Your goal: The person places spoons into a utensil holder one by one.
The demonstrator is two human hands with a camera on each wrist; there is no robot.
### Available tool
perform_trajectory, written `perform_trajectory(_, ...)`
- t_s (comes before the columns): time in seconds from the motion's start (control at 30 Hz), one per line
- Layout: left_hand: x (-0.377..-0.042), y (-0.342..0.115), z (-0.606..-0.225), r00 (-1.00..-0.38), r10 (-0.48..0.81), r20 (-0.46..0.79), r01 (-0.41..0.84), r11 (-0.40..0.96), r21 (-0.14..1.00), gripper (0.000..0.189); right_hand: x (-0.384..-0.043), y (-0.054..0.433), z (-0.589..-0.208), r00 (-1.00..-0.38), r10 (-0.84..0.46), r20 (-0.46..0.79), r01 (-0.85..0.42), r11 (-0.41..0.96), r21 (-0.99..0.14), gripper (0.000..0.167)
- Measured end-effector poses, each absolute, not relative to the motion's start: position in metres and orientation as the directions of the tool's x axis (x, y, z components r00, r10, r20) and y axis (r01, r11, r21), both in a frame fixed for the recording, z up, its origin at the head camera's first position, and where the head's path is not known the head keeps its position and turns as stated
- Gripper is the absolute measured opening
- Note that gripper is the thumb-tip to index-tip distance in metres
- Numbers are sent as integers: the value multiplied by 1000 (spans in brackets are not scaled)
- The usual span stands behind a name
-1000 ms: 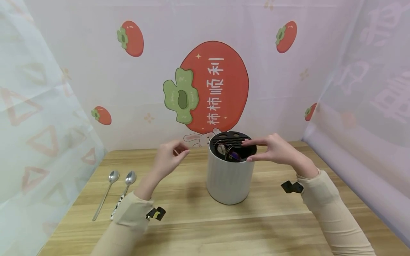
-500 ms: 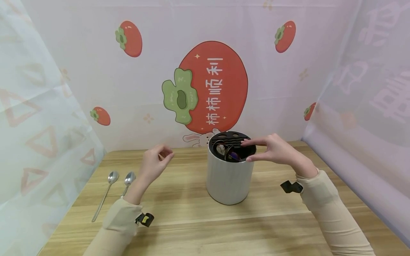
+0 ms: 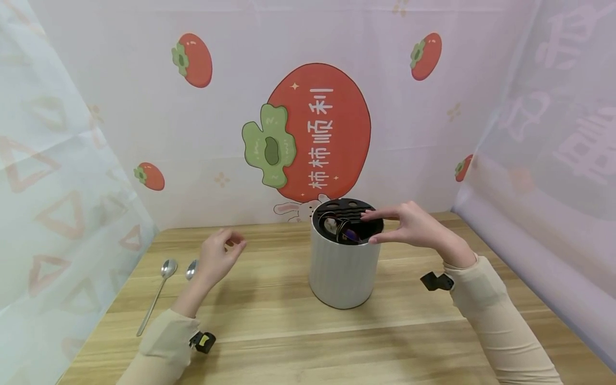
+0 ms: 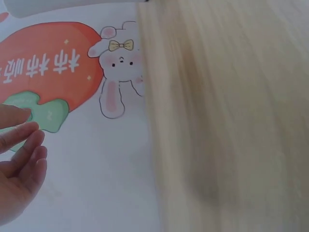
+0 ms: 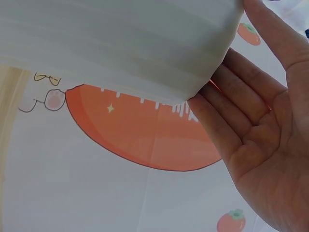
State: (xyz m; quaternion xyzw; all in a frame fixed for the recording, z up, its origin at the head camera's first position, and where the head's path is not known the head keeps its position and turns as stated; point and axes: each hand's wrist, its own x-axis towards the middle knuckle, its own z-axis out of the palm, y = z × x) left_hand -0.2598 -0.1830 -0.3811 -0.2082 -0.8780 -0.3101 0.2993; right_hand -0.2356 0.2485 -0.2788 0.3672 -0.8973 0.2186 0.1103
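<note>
A white, ribbed, round utensil holder [image 3: 343, 278] with a black slotted insert [image 3: 344, 205] stands upright on the table. Shiny rounded ends [image 3: 339, 226], one reflecting purple, show inside it; their kind is hard to tell. My right hand [image 3: 417, 227] rests its fingertips and thumb on the holder's right rim, fingers mostly straight. In the right wrist view, fingers [image 5: 241, 96] touch the holder's edge. My left hand [image 3: 218, 259] hovers left of the holder, fingers loosely bent, holding nothing. Left of it lies a long-handled metal spoon [image 3: 156, 299]; a second spoon [image 3: 191, 269] is mostly hidden behind the forearm.
The wooden table [image 3: 289, 347] ends at a pale printed backdrop [image 3: 216, 123] with red persimmons. White sheets [image 3: 43, 224] hang along the left side and a similar panel [image 3: 539, 203] closes the right side.
My left hand has moved left, away from the utensil holder, and its forearm now covers more of the second spoon. The right hand stays at the rim.
</note>
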Motion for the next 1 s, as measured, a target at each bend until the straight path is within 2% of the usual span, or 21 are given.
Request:
perform_trajectory(0.43, -256, -212, -398, -835, 182, 520, 441, 786, 434, 20, -237, 249, -279, -702, -614, 361, -711, 632, -308, 50)
perform_trajectory(0.73, -254, -230, -408, -848, 211, 486, 429, 810, 399, 17, -239, 250, -280, -697, -616, 367, -716, 625, -311, 49)
perform_trajectory(1.0, -245, -241, -412, -886, 200, 417, 381, 828, 412, 19, -239, 250, -281, -709, -608, 357, -705, 632, -323, 50)
